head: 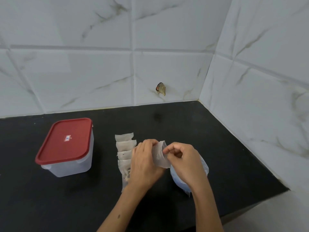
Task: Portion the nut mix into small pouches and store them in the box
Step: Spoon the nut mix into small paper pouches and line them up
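A black counter (pixel 217 139) ran into a corner of white marbled tiles (pixel 83 72), with a small brownish scrap (pixel 161 88) stuck to the wall. On it, to the left, stood the box (pixel 66 156), translucent, its red lid (pixel 64 141) closed. Beside the box, a row of pouches (pixel 124 148) lay overlapping; dark bits showed in the nearer ones. The left hand (pixel 143 163) gripped one side of a pouch (pixel 161 154) held up above the counter, and the right hand (pixel 182 158) pinched its top edge between thumb and fingers, seemingly parting the mouth. Under the right wrist sat a pale bag (pixel 189 174), probably the nut mix, though its contents could not be made out. The thin pouch looked likely to crumple or tear if the two hands pulled unevenly, and a mouth only half open would let nuts spill onto the counter when filling. The right forearm hung close over the bag, so a careless sweep could tip it. The lid had yet to come off, so finished pouches might pile up and slide.
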Tool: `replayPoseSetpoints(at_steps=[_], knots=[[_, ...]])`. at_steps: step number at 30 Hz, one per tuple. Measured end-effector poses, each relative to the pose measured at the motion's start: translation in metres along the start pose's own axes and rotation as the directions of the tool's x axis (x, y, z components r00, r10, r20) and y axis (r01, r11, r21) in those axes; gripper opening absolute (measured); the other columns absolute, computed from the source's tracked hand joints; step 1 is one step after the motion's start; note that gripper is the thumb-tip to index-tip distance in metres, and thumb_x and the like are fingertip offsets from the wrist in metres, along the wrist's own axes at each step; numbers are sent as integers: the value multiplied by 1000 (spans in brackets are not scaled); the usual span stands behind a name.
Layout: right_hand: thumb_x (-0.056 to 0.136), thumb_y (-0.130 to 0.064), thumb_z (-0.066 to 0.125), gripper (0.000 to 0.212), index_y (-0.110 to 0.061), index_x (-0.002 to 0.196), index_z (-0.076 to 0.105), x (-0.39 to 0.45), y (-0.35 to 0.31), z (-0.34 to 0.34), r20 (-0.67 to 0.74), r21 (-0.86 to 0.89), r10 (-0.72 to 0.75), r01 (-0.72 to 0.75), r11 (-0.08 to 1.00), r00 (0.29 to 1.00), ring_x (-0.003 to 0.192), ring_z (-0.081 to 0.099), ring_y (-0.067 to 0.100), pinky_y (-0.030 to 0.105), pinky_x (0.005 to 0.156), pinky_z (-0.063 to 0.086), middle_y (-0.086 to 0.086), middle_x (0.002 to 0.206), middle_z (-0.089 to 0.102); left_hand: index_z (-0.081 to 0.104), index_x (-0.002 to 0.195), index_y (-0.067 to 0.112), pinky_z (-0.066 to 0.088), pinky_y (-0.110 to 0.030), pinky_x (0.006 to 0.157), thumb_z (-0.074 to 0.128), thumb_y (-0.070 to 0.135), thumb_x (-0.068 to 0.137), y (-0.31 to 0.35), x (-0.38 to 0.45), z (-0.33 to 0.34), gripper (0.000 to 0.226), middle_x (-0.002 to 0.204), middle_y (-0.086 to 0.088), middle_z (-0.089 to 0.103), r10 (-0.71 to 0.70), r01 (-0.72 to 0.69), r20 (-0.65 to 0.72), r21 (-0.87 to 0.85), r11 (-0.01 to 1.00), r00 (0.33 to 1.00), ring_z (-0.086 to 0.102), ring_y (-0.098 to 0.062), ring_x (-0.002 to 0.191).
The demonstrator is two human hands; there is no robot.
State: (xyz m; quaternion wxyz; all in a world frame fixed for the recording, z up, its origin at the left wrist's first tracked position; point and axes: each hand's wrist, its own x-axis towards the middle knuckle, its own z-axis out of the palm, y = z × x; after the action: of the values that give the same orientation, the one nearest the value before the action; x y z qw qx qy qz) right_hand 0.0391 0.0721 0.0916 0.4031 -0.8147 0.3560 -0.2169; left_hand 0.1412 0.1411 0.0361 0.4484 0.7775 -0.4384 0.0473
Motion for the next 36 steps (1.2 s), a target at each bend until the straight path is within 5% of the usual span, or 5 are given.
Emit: replayPoseSetpoints(at_steps=[10, 19, 25, 29, 36], knots=[[81, -28, 72, 35, -29, 115, 66, 9, -2, -5, 79, -104, 57, -49, 993, 995, 132, 36, 8, 18, 89, 30, -11, 145, 38, 59, 101, 16, 41, -19, 72, 79, 23, 61, -10, 12, 10, 45, 94, 18, 47, 58, -59, -44, -4, 998, 997, 47, -2, 82], [85, -32, 66, 20, -30, 105, 71, 9, -5, 2, 82, -20, 88, -86, 996, 993, 119, 52, 10, 35, 99, 45, -6, 137, 53, 45, 122, 19, 29, -21, 106, 59, 40, 69, -13, 6, 22, 58, 110, 1, 64, 137, -144, -120, -52, 988, 983, 51, -7, 105], [86, -23, 66, 13, -35, 84, 68, 4, -12, -7, 101, 35, 57, -60, 998, 993, 85, 54, -7, 3, 67, 41, -20, 89, 61, 47, 108, 29, 45, -19, 74, 58, 42, 71, -1, 3, 27, 42, 96, 6, 64, 23, -35, -106, -112, 993, 994, 54, -2, 86], [82, -25, 71, 8, -33, 83, 69, 7, 4, -27, -76, 34, 148, -146, 989, 986, 86, 60, -1, 15, 70, 48, -16, 88, 66, 53, 105, 27, 44, -21, 78, 77, 31, 74, 2, 2, 28, 40, 97, 14, 56, -95, 90, -21, -170, 981, 995, 55, -6, 89], [81, -48, 67, 53, -15, 118, 47, 6, 55, -41, -57, -293, 679, -662, 690, 732, 88, 57, 17, 32, 77, 52, 4, 103, 54, 47, 99, 32, 40, -10, 64, 79, 37, 72, 4, 0, 30, 41, 90, 16, 57, -280, 302, 122, -244, 922, 952, 55, 3, 83]])
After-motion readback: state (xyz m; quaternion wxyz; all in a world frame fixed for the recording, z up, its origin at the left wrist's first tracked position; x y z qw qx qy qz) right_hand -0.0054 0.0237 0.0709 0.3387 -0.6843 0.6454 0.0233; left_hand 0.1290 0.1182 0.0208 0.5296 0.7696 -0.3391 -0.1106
